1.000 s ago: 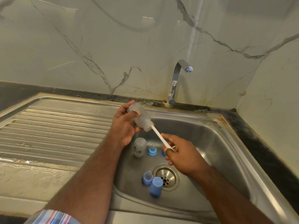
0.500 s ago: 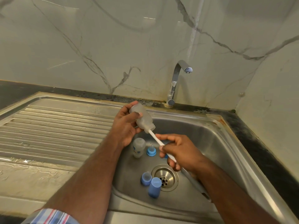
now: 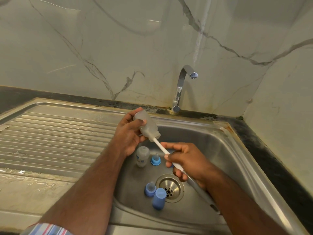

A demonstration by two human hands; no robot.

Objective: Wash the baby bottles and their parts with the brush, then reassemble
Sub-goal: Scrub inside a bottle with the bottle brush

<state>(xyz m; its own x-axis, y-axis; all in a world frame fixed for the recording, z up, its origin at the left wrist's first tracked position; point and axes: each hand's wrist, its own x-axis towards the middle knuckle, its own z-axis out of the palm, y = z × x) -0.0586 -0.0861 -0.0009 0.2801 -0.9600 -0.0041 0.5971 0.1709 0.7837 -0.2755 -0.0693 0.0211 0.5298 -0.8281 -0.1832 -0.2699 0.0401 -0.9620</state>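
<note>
Two bottles (image 3: 147, 127) (image 3: 142, 156), one brush (image 3: 171, 158), three blue parts (image 3: 155, 159) (image 3: 150, 189) (image 3: 158, 198)

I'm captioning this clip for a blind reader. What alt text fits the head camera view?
Over a steel sink, the left hand grips a clear baby bottle while the right hand holds a white brush pushed into its mouth. Another bottle and blue parts lie in the basin, under a dry tap.

head view, looking down, sink (image 3: 228, 150) close
</note>
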